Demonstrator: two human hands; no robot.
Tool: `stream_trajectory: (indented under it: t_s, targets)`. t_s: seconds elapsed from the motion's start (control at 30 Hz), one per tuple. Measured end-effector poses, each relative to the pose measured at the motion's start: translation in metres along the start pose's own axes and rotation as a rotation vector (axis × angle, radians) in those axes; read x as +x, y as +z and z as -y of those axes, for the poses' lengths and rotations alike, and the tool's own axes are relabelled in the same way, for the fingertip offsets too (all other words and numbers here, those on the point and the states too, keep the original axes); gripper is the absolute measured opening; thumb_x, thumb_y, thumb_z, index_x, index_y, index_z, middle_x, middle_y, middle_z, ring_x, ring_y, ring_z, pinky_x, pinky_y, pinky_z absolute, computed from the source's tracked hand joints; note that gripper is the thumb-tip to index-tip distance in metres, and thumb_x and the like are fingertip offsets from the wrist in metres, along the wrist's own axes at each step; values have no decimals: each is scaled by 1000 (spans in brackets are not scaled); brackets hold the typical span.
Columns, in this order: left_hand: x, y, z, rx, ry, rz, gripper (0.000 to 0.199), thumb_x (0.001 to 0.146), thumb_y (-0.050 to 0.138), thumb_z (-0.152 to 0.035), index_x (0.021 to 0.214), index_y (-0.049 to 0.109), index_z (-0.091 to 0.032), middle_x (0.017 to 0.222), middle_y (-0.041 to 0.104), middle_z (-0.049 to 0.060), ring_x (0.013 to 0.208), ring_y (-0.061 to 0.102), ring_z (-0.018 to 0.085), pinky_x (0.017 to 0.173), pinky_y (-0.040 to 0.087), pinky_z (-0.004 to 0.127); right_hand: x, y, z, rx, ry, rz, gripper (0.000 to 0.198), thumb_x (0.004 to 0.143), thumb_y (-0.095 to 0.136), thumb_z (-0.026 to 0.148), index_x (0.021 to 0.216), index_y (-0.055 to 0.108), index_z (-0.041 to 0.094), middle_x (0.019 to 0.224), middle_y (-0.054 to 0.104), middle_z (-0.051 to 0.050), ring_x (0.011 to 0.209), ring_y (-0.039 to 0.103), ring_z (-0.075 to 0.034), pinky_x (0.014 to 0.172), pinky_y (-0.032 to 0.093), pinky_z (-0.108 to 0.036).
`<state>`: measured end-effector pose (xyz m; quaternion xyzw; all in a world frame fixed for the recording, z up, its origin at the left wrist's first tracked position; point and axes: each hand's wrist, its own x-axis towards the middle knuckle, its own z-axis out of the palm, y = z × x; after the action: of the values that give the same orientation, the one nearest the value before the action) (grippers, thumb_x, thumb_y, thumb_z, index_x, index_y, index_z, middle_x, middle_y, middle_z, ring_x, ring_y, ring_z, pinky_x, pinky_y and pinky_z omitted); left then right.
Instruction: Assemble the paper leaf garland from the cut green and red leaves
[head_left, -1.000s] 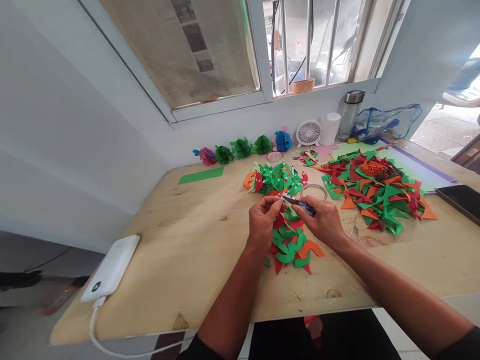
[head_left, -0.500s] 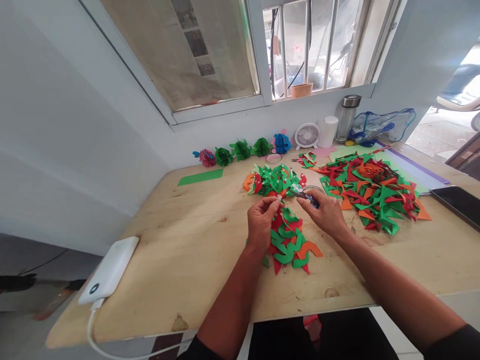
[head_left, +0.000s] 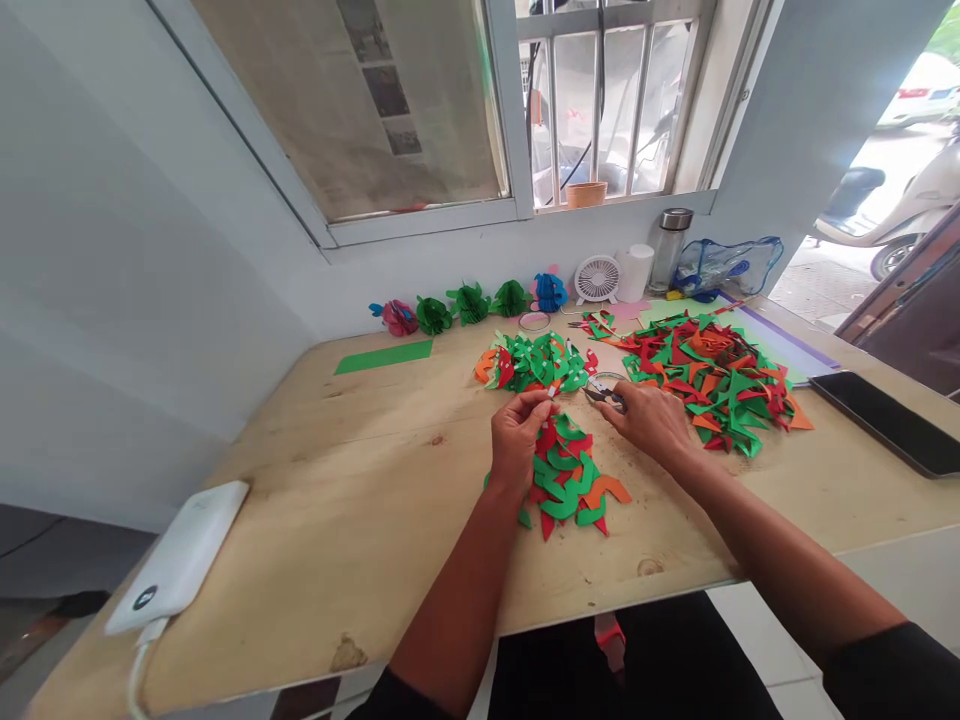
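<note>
My left hand (head_left: 519, 432) is closed in a pinch on a small white piece (head_left: 551, 393), with a bit of red close to its tip. My right hand (head_left: 651, 420) grips small dark-handled scissors (head_left: 604, 398), their tips pointing left towards my left fingers, a short gap away. Below and between the hands lies a heap of green, red and orange cut paper shapes (head_left: 562, 485), many of them curved. Just beyond my hands is another pile of green and red shapes (head_left: 536, 360) with small white patches on them.
A large mound of paper scraps (head_left: 720, 375) lies right, beside a phone (head_left: 889, 420). Along the wall stand folded-paper figures (head_left: 471, 302), a small fan (head_left: 597, 278) and a glass bottle (head_left: 669, 250). A white power bank (head_left: 180, 560) sits at left, near a green strip (head_left: 384, 357).
The view has shifted slightly, so the table things sit further left. My right hand and the scissors have tilted a little; my left hand keeps its pinch.
</note>
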<state>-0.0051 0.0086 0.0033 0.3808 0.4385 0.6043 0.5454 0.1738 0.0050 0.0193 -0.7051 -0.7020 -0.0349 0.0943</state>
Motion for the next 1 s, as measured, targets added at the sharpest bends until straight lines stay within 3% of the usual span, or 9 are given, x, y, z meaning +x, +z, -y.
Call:
stream_trajectory:
  t_s: [0.4, 0.6, 0.77, 0.87, 1.0]
  targets:
    - [-4, 3, 5, -31, -33, 125, 20, 62, 72, -24, 80, 68, -15, 71, 70, 4, 62, 64, 13, 54, 46, 20, -17, 11, -12, -119, 60, 122, 40, 87, 41, 50, 96, 62, 18, 97, 68, -13, 84, 64, -26, 60, 35, -29]
    - [-5, 4, 5, -28, -44, 155, 20, 61, 73, -24, 78, 68, -15, 69, 70, 4, 67, 66, 15, 60, 51, 24, -17, 15, -20, -43, 53, 25, 38, 86, 43, 51, 92, 63, 20, 93, 68, -11, 81, 62, -23, 58, 33, -28]
    - [-8, 6, 2, 10, -52, 171, 18, 63, 72, -25, 78, 68, -15, 69, 69, 3, 65, 65, 14, 60, 52, 24, -8, 2, -15, 322, -8, -99, 24, 85, 47, 37, 78, 63, 21, 77, 65, -3, 66, 55, -15, 54, 29, -25]
    - [-9, 7, 0, 43, -58, 168, 18, 63, 72, -25, 78, 68, -16, 68, 69, 3, 63, 64, 14, 59, 52, 24, -1, -4, -1, 701, -91, -36, 24, 83, 48, 36, 73, 60, 19, 60, 55, 1, 55, 46, -12, 52, 31, -24]
    - [-9, 6, 0, 74, -40, 161, 15, 64, 70, -24, 77, 68, -16, 66, 67, 2, 62, 63, 13, 58, 52, 24, 3, -1, 17, 1079, -105, 6, 22, 80, 50, 37, 72, 59, 18, 63, 54, 0, 55, 43, -11, 50, 32, -24]
